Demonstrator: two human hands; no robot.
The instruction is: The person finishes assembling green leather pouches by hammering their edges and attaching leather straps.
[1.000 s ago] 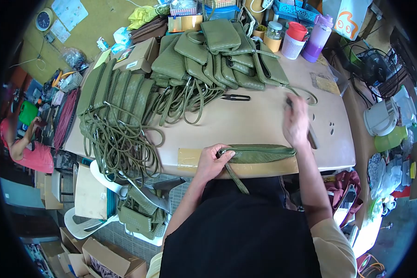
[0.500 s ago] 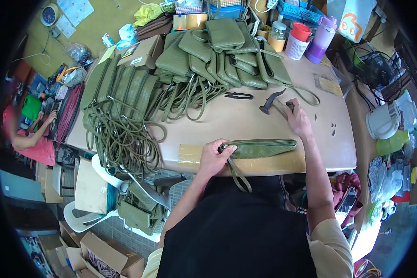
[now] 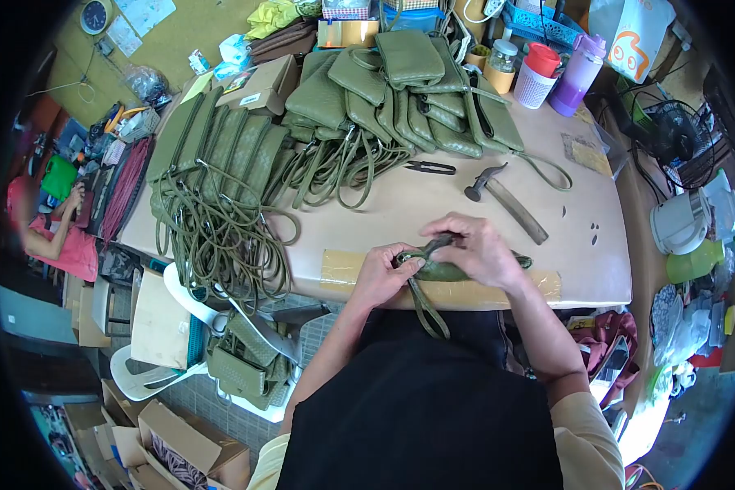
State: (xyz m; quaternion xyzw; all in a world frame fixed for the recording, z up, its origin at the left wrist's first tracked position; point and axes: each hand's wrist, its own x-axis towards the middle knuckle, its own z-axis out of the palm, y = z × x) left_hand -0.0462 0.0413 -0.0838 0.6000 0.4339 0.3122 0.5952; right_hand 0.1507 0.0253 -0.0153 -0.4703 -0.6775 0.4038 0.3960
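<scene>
At the near edge of the table, a green woven-pattern pouch lies partly under my hands. My left hand pinches its left end, where a zipper and ring show. A wrist strap hangs from that end over the edge. My right hand is closed above the pouch around a small dark tool, whose tip meets the pouch near my left fingertips; its exact kind is hidden by my fingers. Beyond my right hand lies a hammer with a wooden handle.
Green pouches are piled at the back, and more with tangled straps lie at the left. Black thread snips rest mid-table. A purple bottle stands at the back right. Another person sits at far left.
My right hand has come from beside the hammer down to the pouch, bringing the small dark tool. The hammer's handle is now uncovered. My left hand keeps its hold on the pouch.
</scene>
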